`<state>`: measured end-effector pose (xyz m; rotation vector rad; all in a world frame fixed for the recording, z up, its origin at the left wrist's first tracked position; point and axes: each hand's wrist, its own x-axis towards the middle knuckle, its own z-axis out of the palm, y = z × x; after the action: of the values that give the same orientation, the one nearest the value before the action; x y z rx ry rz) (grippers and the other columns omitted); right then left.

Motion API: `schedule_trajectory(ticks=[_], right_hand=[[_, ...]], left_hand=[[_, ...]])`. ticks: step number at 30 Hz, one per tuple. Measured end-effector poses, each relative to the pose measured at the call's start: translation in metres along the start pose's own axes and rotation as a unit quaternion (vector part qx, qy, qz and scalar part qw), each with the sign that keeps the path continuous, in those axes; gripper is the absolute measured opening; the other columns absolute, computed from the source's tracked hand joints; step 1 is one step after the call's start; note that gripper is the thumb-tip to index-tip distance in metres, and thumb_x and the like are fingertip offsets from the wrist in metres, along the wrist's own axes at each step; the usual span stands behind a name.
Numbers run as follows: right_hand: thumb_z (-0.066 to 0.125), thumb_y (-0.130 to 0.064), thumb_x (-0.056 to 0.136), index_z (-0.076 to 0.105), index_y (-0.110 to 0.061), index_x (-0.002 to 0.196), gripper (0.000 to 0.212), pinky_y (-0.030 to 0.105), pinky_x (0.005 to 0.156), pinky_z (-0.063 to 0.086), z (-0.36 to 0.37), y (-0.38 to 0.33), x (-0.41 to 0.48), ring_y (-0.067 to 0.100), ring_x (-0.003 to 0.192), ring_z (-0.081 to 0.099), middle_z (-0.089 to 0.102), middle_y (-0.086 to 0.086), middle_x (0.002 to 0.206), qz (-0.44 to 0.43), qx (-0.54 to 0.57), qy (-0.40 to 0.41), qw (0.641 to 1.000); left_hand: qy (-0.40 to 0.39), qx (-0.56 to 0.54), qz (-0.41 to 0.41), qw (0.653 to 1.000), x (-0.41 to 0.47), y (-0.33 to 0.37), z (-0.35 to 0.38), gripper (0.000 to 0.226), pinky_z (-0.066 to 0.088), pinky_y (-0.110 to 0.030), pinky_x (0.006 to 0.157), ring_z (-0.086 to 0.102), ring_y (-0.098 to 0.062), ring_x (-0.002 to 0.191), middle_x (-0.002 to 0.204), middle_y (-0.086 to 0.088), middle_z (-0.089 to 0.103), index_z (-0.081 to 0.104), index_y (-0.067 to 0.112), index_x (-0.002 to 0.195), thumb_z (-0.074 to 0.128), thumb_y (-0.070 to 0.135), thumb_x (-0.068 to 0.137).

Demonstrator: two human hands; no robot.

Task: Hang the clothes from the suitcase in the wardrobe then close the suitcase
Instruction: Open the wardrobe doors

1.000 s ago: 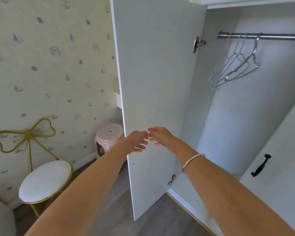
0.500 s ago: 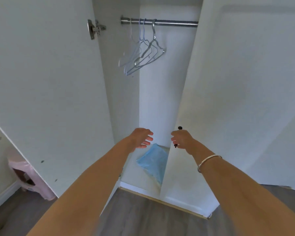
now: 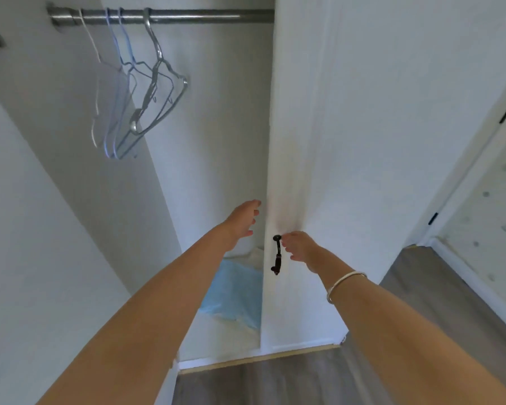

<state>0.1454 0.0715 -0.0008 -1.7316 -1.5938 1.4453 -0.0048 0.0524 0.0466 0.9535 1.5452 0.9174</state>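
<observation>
We stand at the tall white wardrobe (image 3: 211, 135) with both hands stretched toward its right-hand white door (image 3: 362, 141), which stands partly closed. Our left hand (image 3: 241, 220) hovers by the door's free edge, fingers relaxed and holding nothing. Our right hand (image 3: 300, 247), a thin silver bangle (image 3: 346, 278) on its wrist, sits just beside the slim black metal door handle (image 3: 276, 254). Its fingers are loosely bent and not wrapped round the handle, and we cannot tell whether the fingertips touch the top knob.

The suitcase and its clothes are out of shot, so we can only judge how they will handle. Garments should be light, soft and floppy, best taken at the shoulders or collar so they slide onto a hanger. Inside, a bunch of thin wire coat hangers (image 3: 153, 83), grey, pale blue and white, hangs at the left end of the round steel rail (image 3: 187, 17). They look stiff but springy, light and prone to tangling, so we would lift one by its hook or neck. The door seems a rigid, light panel on hinges, and the handle is the sure place to grip it, a firmer hold than the bare edge.

A crumpled pale blue plastic bag (image 3: 237, 290) lies on the wardrobe floor, partly hidden by the door. The left-hand white door (image 3: 27, 258) stands wide open, and grey wood-look flooring (image 3: 260, 381) runs beneath.

No brand, label or legible writing shows anywhere.
</observation>
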Motion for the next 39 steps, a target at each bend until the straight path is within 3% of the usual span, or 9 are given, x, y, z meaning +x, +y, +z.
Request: schedule_trajectory(ticks=[5, 7, 11, 15, 20, 25, 32, 36, 39], right_hand=[[0.04, -0.003, 0.096, 0.049, -0.019, 0.075, 0.028, 0.027, 0.074, 0.04, 0.01, -0.001, 0.002, 0.033, 0.124, 0.053, 0.057, 0.022, 0.131, 0.036, 0.038, 0.012, 0.999], [0.035, -0.006, 0.097, 0.054, -0.013, 0.091, 0.021, 0.029, 0.085, 0.045, 0.015, 0.001, 0.001, 0.026, 0.106, 0.059, 0.065, 0.018, 0.118, 0.056, 0.071, 0.017, 0.996], [0.045, -0.013, 0.095, 0.046, -0.014, 0.107, 0.012, 0.035, 0.095, 0.044, 0.019, 0.007, -0.007, 0.019, 0.098, 0.053, 0.061, 0.007, 0.1, 0.054, 0.087, 0.016, 0.995], [0.058, -0.017, 0.091, 0.048, -0.016, 0.096, 0.011, 0.039, 0.101, 0.044, 0.015, 0.021, -0.031, 0.02, 0.101, 0.056, 0.061, 0.006, 0.098, 0.053, 0.085, 0.012, 0.995], [0.062, -0.024, 0.089, 0.03, -0.02, 0.134, 0.056, 0.032, 0.09, 0.045, 0.005, 0.057, -0.068, 0.017, 0.107, 0.057, 0.068, 0.008, 0.111, 0.063, 0.105, 0.005, 0.992], [0.068, -0.036, 0.084, 0.019, -0.027, 0.143, 0.077, 0.025, 0.079, 0.049, -0.009, 0.096, -0.114, 0.014, 0.097, 0.056, 0.058, -0.001, 0.107, 0.041, 0.05, 0.016, 0.998], [0.068, -0.046, 0.082, 0.016, -0.035, 0.146, 0.084, 0.027, 0.086, 0.042, -0.044, 0.159, -0.173, 0.014, 0.096, 0.056, 0.055, -0.001, 0.098, -0.017, -0.014, 0.043, 0.999], [0.072, -0.059, 0.069, 0.042, -0.035, 0.136, 0.078, 0.034, 0.102, 0.043, -0.056, 0.18, -0.195, 0.007, 0.114, 0.053, 0.053, -0.007, 0.125, -0.054, -0.003, 0.149, 0.987], [0.067, -0.049, 0.076, 0.042, -0.034, 0.133, 0.064, 0.027, 0.088, 0.045, -0.07, 0.168, -0.224, -0.002, 0.108, 0.047, 0.042, -0.016, 0.127, -0.111, -0.042, 0.303, 0.945]], left_hand=[[-0.057, 0.008, 0.039, 0.998, 0.023, 0.012, 0.002, 0.035, 0.038, -0.032, 0.094, 0.055, -0.016, 0.099, 0.099, 0.001, 0.063, 0.061, 0.019, 0.096, 0.031, 0.034, 0.102], [-0.058, 0.004, 0.054, 0.997, 0.025, 0.008, 0.004, 0.033, 0.04, -0.026, 0.084, 0.058, -0.012, 0.085, 0.088, 0.003, 0.064, 0.06, 0.02, 0.086, 0.031, 0.028, 0.102], [-0.07, 0.012, 0.077, 0.994, 0.022, 0.003, 0.002, 0.029, 0.042, -0.017, 0.072, 0.06, -0.01, 0.081, 0.092, -0.001, 0.067, 0.062, 0.013, 0.099, 0.034, 0.024, 0.1], [-0.099, 0.021, 0.083, 0.991, 0.009, -0.003, 0.005, 0.029, 0.047, -0.026, 0.088, 0.064, -0.016, 0.088, 0.092, -0.003, 0.07, 0.067, 0.015, 0.089, 0.042, 0.029, 0.098], [-0.119, 0.012, 0.085, 0.989, -0.028, -0.031, 0.021, 0.035, 0.05, -0.027, 0.092, 0.069, -0.017, 0.097, 0.103, -0.005, 0.074, 0.07, 0.011, 0.107, 0.05, 0.037, 0.095], [-0.145, 0.017, 0.09, 0.985, -0.079, -0.044, 0.053, 0.037, 0.051, -0.029, 0.095, 0.07, -0.018, 0.097, 0.102, -0.006, 0.074, 0.07, 0.009, 0.11, 0.055, 0.038, 0.093], [-0.183, -0.006, 0.099, 0.978, -0.149, -0.053, 0.12, 0.037, 0.054, -0.012, 0.064, 0.073, -0.018, 0.084, 0.103, -0.015, 0.073, 0.063, -0.008, 0.111, 0.057, 0.024, 0.093], [-0.196, -0.011, 0.109, 0.974, -0.173, -0.053, 0.156, 0.029, 0.053, -0.013, 0.058, 0.072, -0.022, 0.084, 0.108, -0.018, 0.071, 0.064, -0.001, 0.115, 0.057, 0.017, 0.094], [-0.224, -0.002, 0.132, 0.966, -0.18, -0.051, 0.177, 0.029, 0.059, -0.021, 0.071, 0.07, -0.027, 0.093, 0.109, -0.016, 0.07, 0.065, 0.01, 0.12, 0.058, 0.018, 0.094]])
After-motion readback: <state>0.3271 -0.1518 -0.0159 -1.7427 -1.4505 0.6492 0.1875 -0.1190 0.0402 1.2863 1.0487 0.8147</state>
